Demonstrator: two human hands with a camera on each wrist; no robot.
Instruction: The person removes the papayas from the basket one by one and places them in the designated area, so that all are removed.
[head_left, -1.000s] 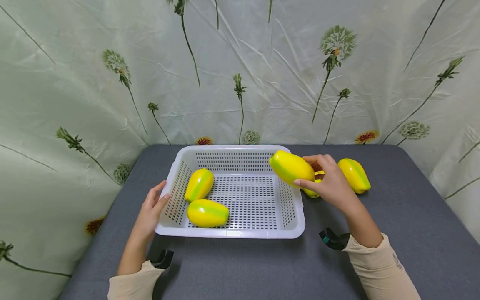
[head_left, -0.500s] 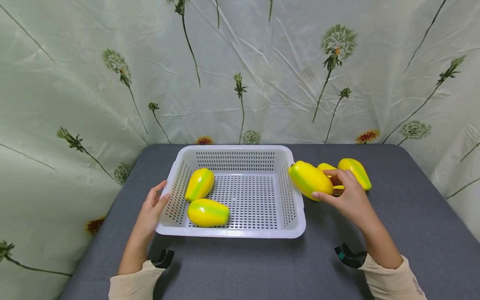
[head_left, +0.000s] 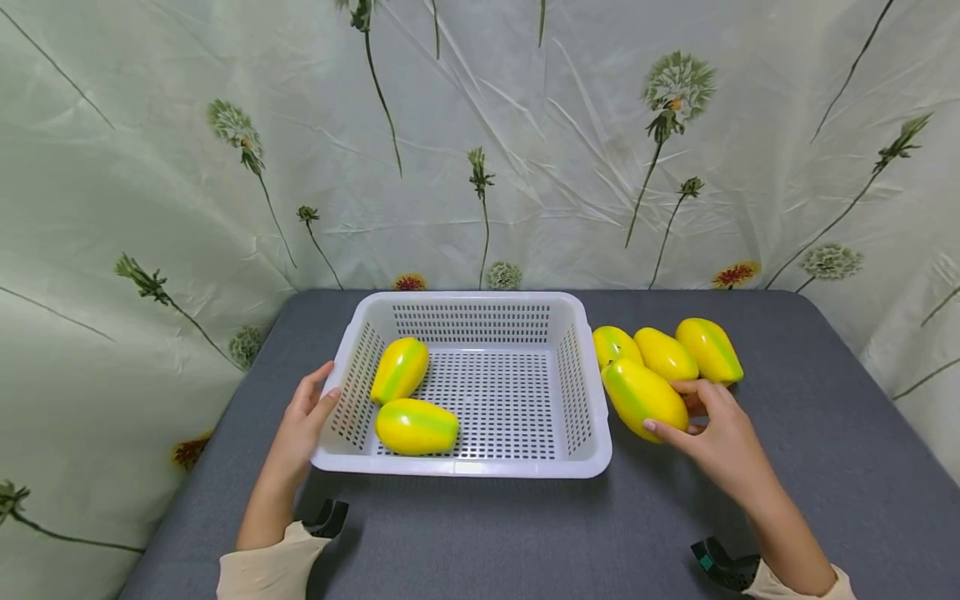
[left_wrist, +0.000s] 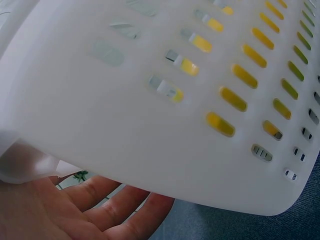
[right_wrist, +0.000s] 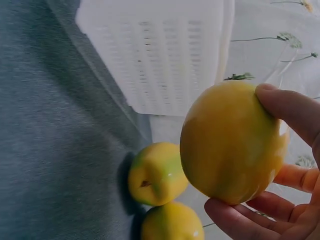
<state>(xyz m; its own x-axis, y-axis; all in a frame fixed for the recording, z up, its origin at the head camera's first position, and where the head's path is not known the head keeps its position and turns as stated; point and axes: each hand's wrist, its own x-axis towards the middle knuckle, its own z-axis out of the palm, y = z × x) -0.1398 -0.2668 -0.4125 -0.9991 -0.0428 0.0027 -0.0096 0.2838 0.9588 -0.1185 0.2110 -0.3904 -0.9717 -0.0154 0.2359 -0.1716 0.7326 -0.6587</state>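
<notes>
In the head view, my right hand [head_left: 716,433] holds a yellow-green papaya [head_left: 643,400] between thumb and fingers, just right of the basket. The right wrist view shows the thumb on one side of this papaya [right_wrist: 232,145] and fingertips on the other, with the fruit raised off the table. My left hand [head_left: 306,417] holds the left rim of a white perforated plastic basket [head_left: 461,468], thumb at the rim. In the left wrist view, fingers [left_wrist: 125,205] curl at the basket's rim. Inside the basket lie two papayas, one upright in view [head_left: 400,369] and one sideways [head_left: 417,427].
Behind the held fruit, three more papayas sit in a row on the grey table: a left one [head_left: 615,344], a middle one [head_left: 666,354] and a right one [head_left: 709,348]. A flower-printed curtain [head_left: 480,167] hangs along the table's back edge.
My right hand has carried the papaya from over the basket's right rim rightward and toward me, uncovering the papayas behind it. The left hand and basket have stayed in place.
</notes>
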